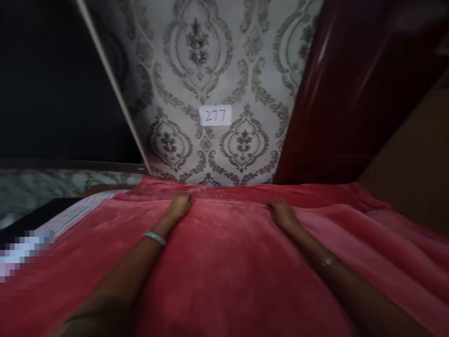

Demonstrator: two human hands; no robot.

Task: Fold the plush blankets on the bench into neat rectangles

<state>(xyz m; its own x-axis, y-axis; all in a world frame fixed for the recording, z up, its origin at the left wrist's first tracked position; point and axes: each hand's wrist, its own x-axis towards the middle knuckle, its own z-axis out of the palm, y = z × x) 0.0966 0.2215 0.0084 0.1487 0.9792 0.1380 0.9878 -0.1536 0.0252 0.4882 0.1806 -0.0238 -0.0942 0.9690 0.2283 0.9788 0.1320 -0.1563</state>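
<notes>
A plush red blanket (pixel 224 262) spreads across most of the lower view. Its edge runs crosswise between my two hands, over more red cloth behind it. At the left end of that stretch, my left hand (pixel 180 205) is closed on the edge; a pale bracelet circles the wrist. My right hand (pixel 282 213) grips the same edge further right, its fingers curled over the cloth, and a thin bracelet shows on that wrist. Between the hands the edge lies nearly straight. On the right, the blanket rises in soft folds.
Behind the cloth stands a wall with patterned wallpaper (pixel 199 61) and a white label (pixel 215 115) reading 277. A large dark screen (pixel 59 89) is at the left, a glossy dark-red cabinet (pixel 326 103) at the right. Striped cloth (pixel 82 208) shows beside the blanket's left side.
</notes>
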